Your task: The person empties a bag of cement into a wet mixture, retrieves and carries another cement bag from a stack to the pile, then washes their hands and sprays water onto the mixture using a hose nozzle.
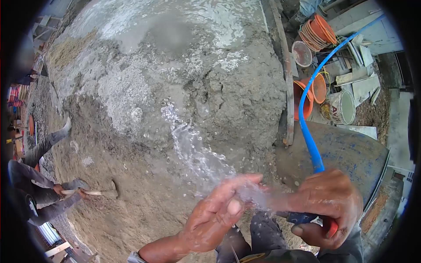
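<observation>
My right hand (329,204) is closed around the end of a blue hose (309,131), and a red piece (332,229) shows beneath my fingers. Water sprays leftward from the hose end into my left hand (210,219). That hand is wet, its palm cupped and its fingers stretched out in the spray. Past it, a stream of water (193,147) falls on a broad heap of grey, wet cement-like mix (184,101). The exact hose outlet is blurred and partly hidden by my fingers.
At left a co-worker (39,188) holds a hoe (94,192) over the mix. Orange buckets (319,87), a white-and-yellow bucket (346,107) and stacked orange tubs (316,33) stand at right. A wooden plank (287,87) edges the heap; a scuffed sheet (342,153) lies nearby.
</observation>
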Motion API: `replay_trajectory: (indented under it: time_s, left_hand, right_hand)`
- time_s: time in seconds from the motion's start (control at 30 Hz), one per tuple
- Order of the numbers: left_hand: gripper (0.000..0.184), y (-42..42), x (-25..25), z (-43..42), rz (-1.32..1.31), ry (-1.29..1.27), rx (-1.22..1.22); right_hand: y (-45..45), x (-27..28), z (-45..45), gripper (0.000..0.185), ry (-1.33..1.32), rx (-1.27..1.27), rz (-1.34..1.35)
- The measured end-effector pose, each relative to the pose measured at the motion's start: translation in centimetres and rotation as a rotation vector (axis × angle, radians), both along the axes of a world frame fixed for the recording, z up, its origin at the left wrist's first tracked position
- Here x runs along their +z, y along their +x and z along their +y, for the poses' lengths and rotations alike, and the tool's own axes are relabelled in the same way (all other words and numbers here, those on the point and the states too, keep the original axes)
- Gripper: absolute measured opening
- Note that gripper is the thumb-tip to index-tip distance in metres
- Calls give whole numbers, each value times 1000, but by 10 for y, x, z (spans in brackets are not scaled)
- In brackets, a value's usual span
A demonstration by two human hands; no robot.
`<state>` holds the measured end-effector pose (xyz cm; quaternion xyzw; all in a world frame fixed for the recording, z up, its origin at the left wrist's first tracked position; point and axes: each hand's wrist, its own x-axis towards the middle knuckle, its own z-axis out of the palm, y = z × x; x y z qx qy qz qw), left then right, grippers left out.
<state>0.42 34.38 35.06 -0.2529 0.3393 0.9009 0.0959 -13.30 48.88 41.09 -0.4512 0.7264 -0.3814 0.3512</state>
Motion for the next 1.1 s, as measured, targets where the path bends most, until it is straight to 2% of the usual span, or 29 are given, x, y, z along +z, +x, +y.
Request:
replay_trajectory:
  time_s: [0.03, 0.1, 0.17, 0.2, 0.23, 0.33, 0.37, 0.43, 0.5, 0.53, 0.57, 0.67, 0.73, 0.9, 1.03, 1.1]
  left_hand:
    - [37, -4, 10, 4, -29, 94, 47]
    - [43, -7, 26, 12, 43, 72, 117]
    - [55, -5, 32, 19, 246, -98, 127]
    - [60, -4, 31, 20, 345, -150, 127]
    - [61, -2, 22, 15, 442, -144, 105]
    - [51, -7, -13, 16, 723, -484, 96]
    - [45, -6, -15, 14, 631, -551, 32]
    - [32, 1, -10, 1, 420, -720, -86]
    - [19, 6, 2, -13, 218, -891, -195]
    - [18, 9, -14, -11, -13, -857, -214]
    - [16, 16, -33, -5, -251, -794, -238]
    - [20, 38, -40, 9, -73, -821, 35]
    - [24, 44, -19, 0, 86, -666, -8]
    - [28, 30, 56, 8, 311, -154, 83]
    - [43, 13, 75, 7, 761, -116, 45]
    - [42, 35, 68, 22, 658, 291, 35]
  right_hand:
    - [-3, 13, 0, 35, 17, 31, -16]
    - [-3, 25, 0, 28, -23, 24, -88]
    - [4, 28, 0, 18, -134, -68, -194]
    - [4, 28, 2, 21, -130, -56, -206]
    - [4, 28, 3, 24, -131, -42, -220]
    - [8, 24, 9, 28, -186, -34, -202]
    - [9, 21, 11, 29, -214, -31, -192]
    - [0, 8, 17, 39, -55, 140, -211]
    - [3, -10, 7, 44, 117, 140, -257]
    - [10, -23, -5, 41, 242, 53, -306]
    - [20, -43, -10, 34, 315, 43, -224]
    - [52, -132, -5, 29, 441, -78, 110]
    - [58, -166, 2, 29, 485, -192, 168]
    - [53, -176, 7, 29, 400, -475, 304]
    - [22, -152, 3, 28, 370, -648, 365]
    - [4, -147, 4, 27, 261, -703, 416]
